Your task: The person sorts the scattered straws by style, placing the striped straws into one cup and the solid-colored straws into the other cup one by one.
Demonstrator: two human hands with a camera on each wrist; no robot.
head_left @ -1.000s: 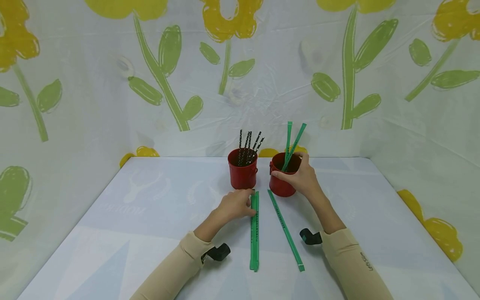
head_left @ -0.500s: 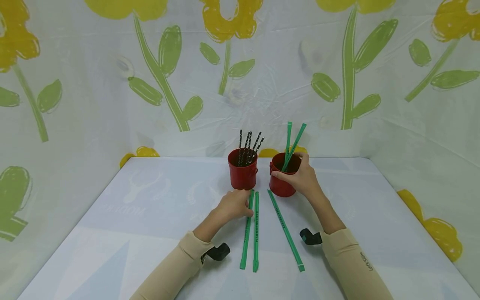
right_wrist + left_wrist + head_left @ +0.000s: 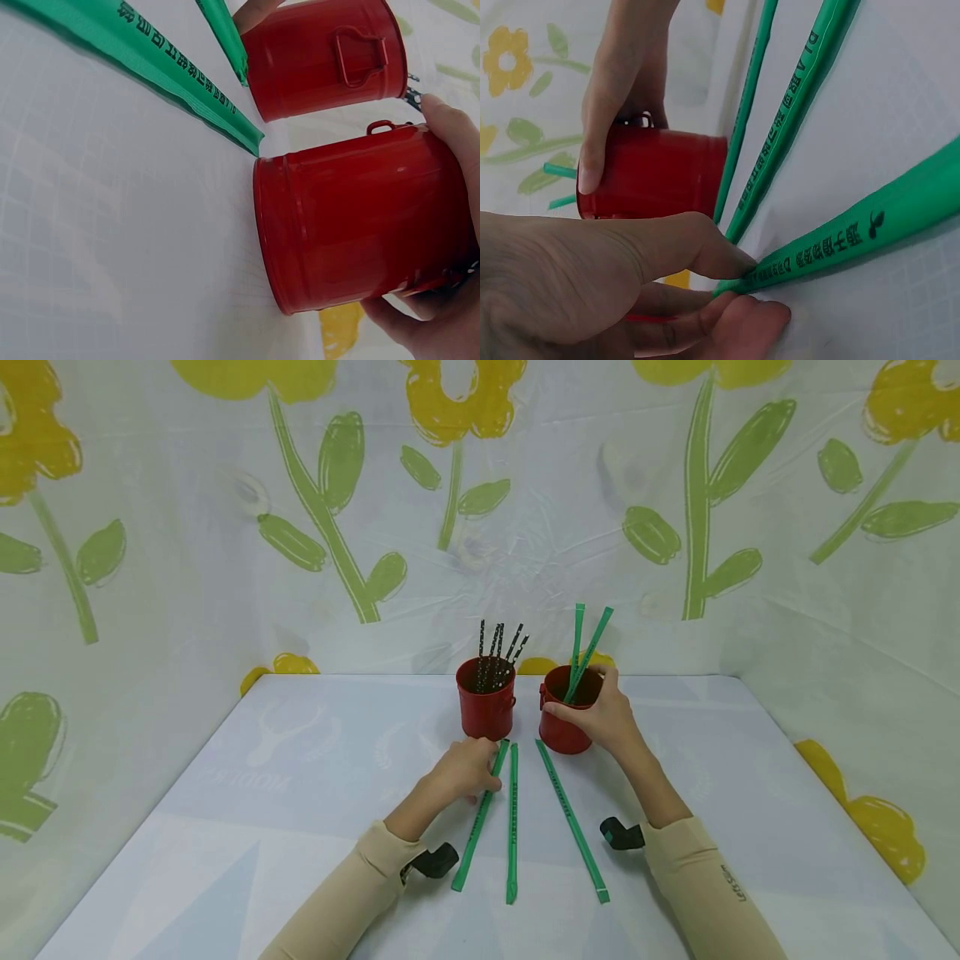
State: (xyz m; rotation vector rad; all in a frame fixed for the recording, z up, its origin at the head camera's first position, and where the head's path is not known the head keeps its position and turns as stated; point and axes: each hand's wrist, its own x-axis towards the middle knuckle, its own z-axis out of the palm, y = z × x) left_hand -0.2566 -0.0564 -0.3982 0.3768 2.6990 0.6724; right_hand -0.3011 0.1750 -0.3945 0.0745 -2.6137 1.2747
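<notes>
My left hand (image 3: 463, 770) pinches the far end of the leftmost green wrapped straw (image 3: 470, 848), which slants across the table. Between thumb and fingers, the printed wrapper (image 3: 840, 241) shows in the left wrist view. Another green wrapped straw (image 3: 513, 827) lies just right of it, and a third wrapped straw (image 3: 573, 822) lies further right. With thumb and fingers over its rim, my right hand (image 3: 607, 714) grips the right red bucket (image 3: 562, 735), which stands upright. Two green wrapped straws (image 3: 593, 643) lean inside that bucket.
A second red bucket (image 3: 486, 714) stands to the left, close beyond my left hand, holding several black dotted straws (image 3: 492, 652). A flower-printed curtain (image 3: 540, 527) hangs behind the table's (image 3: 337, 727) back edge and along its sides.
The leftmost green straw has come away from the one beside it, its near end swinging left. My left hand has shifted slightly left with it; the right hand keeps still on the bucket.
</notes>
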